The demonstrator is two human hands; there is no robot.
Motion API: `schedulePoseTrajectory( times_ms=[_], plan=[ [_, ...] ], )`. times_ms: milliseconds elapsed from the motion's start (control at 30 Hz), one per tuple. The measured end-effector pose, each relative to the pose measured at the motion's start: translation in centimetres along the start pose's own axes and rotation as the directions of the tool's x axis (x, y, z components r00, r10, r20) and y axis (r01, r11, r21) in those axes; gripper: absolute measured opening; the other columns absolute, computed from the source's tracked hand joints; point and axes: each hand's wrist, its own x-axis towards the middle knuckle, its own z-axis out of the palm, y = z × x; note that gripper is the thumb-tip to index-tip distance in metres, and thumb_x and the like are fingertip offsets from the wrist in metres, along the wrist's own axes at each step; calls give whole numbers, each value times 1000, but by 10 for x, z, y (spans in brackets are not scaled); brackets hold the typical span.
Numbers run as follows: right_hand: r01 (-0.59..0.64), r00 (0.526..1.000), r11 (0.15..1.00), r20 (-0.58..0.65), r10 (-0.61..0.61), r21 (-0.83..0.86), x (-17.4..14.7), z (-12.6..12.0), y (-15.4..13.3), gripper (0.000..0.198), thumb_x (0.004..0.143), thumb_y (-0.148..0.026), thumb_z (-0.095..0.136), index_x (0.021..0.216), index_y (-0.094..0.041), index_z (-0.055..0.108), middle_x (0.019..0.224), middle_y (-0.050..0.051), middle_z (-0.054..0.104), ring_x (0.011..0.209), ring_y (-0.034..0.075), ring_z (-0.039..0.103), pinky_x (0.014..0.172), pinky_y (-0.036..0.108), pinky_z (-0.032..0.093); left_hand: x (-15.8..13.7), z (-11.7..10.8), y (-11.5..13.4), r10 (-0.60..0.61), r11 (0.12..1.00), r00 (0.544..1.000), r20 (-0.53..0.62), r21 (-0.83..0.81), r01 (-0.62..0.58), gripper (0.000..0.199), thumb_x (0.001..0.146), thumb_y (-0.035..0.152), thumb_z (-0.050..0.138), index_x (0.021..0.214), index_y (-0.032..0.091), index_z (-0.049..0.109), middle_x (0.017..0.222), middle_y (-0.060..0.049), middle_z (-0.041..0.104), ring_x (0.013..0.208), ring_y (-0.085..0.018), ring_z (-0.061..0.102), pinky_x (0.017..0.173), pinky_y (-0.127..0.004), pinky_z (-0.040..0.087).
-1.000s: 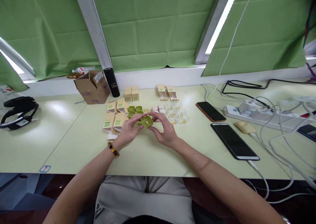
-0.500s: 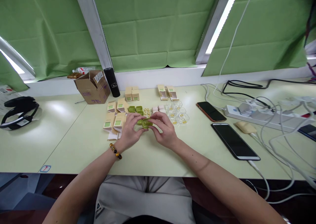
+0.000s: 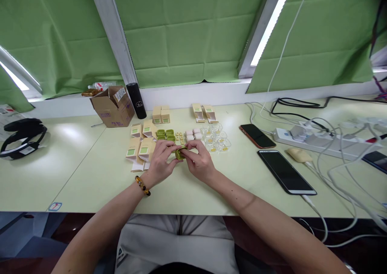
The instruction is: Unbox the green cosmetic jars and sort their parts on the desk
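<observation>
A small green square cup [image 3: 179, 154] is held between both hands above the table. My left hand [image 3: 161, 159] grips its left side between thumb and fingers. On its right side, my right hand [image 3: 199, 158] pinches the cup, with fingertips at its opening. Just beyond the hands stand several more green cups [image 3: 165, 133], and beside them lie tiny yellow pieces [image 3: 179, 137]. Pinkish-white blocks [image 3: 193, 133] and clear plastic cups [image 3: 216, 138] with yellow marks sit to the right. Several small cardboard boxes [image 3: 144, 147] with green labels stand left of my left hand.
Farther back are two closed cardboard boxes [image 3: 161, 114], two more small boxes [image 3: 204, 113], a brown carton [image 3: 112, 106] and a black cylinder [image 3: 136, 100]. At right lie two phones [image 3: 286, 172], a power strip [image 3: 314, 143] and tangled white cables. A black headset [image 3: 23, 138] rests at left.
The green cup has been tilted and turned between my hands. My right fingers have shifted toward its opening, and more of the pinkish-white blocks now shows.
</observation>
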Motion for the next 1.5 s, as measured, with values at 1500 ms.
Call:
schedulePoseTrajectory(
  times_ms=[1500],
  plan=[
    [179,978,943,-55,-202,-280,-1,-6,-3,19,97,-16,62,96,-26,77,73,5,47,77,22,46,68,38,42,0,2,0,-100,995,992,-78,-12,99,38,89,34,81,124,26,69,112,-8,69,107,-25,64,94,-44,56]
  ],
)
